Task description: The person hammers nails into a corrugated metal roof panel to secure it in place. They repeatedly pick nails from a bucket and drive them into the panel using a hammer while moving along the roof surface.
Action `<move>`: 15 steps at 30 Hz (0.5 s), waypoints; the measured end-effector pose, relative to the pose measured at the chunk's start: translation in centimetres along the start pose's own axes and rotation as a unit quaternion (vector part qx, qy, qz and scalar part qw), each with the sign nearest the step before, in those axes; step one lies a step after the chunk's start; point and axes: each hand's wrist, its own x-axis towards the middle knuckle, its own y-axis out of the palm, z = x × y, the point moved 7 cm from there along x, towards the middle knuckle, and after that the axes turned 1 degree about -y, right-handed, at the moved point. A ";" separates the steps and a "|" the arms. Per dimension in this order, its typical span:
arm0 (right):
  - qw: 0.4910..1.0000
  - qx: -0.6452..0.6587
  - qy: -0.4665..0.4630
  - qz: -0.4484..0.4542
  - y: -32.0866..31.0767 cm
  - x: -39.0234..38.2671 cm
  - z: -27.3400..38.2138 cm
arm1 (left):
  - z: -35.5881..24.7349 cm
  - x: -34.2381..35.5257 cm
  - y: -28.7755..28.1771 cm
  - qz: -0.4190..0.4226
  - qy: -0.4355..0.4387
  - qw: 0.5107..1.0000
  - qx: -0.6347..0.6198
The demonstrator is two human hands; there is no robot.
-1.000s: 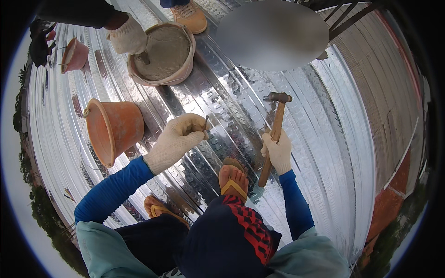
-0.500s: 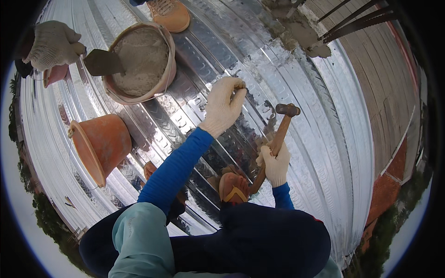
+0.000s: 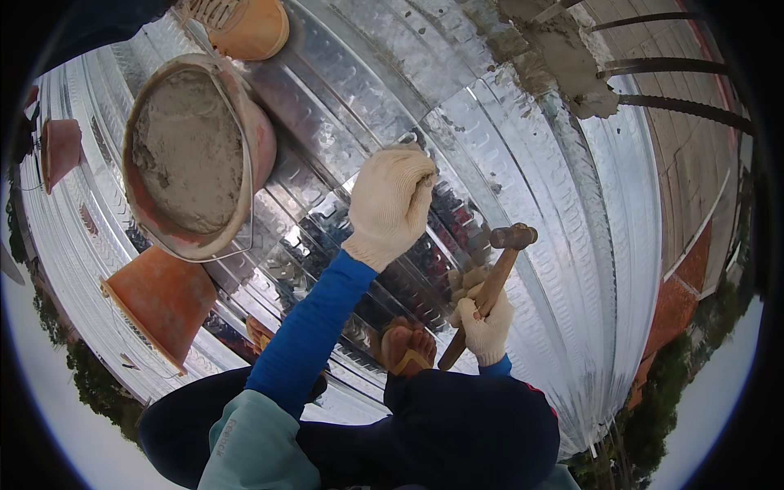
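My left hand (image 3: 392, 204), in a knitted cream glove, is closed above the ribbed metal sheet (image 3: 531, 171). Its fingers curl together, and whatever they may pinch is hidden. To its right, my right hand (image 3: 488, 328), gloved too, wraps round the wooden handle of a hammer (image 3: 495, 282). The hammer's dark head is raised up and right of that hand, apart from my left hand. On my left, a bucket (image 3: 252, 147) full of grey mortar (image 3: 186, 151) tilts toward me in view. Below it an orange bucket (image 3: 163, 300) lies tipped; its inside is hidden.
A person's tan shoe (image 3: 249, 31) stands beyond the mortar bucket. At the far right, steel bars (image 3: 653, 67) stick out beside spilled mortar (image 3: 576, 69). My sandalled foot (image 3: 408, 347) rests on the sheet between my arms. Another small bucket (image 3: 61, 151) is at far left.
The co-worker's gloved hand and trowel have left the view. The buckets sit lower and farther left in the picture as my view shifts. The hammer appears slightly lower, and my left hand remains closed.
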 end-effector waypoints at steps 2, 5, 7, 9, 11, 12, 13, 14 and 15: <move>1.000 -0.018 0.003 -0.007 0.0 0.0 1.1 | -0.1 0.1 0.0 0.000 0.000 1.000 0.000; 0.999 -0.038 -0.024 -0.006 0.2 0.2 2.5 | -0.3 0.3 -0.2 -0.009 0.004 1.000 0.015; 0.999 -0.021 -0.032 0.003 0.4 0.2 3.0 | -0.3 0.4 -0.1 -0.003 -0.014 1.000 0.020; 0.999 0.023 -0.024 0.013 0.7 0.1 3.3 | 0.3 0.7 0.2 0.016 -0.051 0.998 0.014; 0.999 0.027 -0.023 0.021 0.7 0.1 2.9 | 0.9 2.1 0.9 0.045 -0.074 0.996 0.008; 0.999 0.028 -0.021 0.027 0.8 0.3 2.8 | 1.4 3.2 1.2 0.060 -0.087 0.994 0.008; 0.999 0.030 -0.037 0.026 1.0 0.3 3.3 | 1.3 4.5 1.5 0.075 -0.046 0.996 0.020; 0.999 0.021 -0.032 0.024 0.8 0.2 3.6 | 1.3 5.8 2.2 0.091 -0.007 0.996 0.025; 0.999 0.014 -0.027 0.026 0.9 0.1 3.9 | 1.6 6.7 2.7 0.118 0.030 0.991 0.048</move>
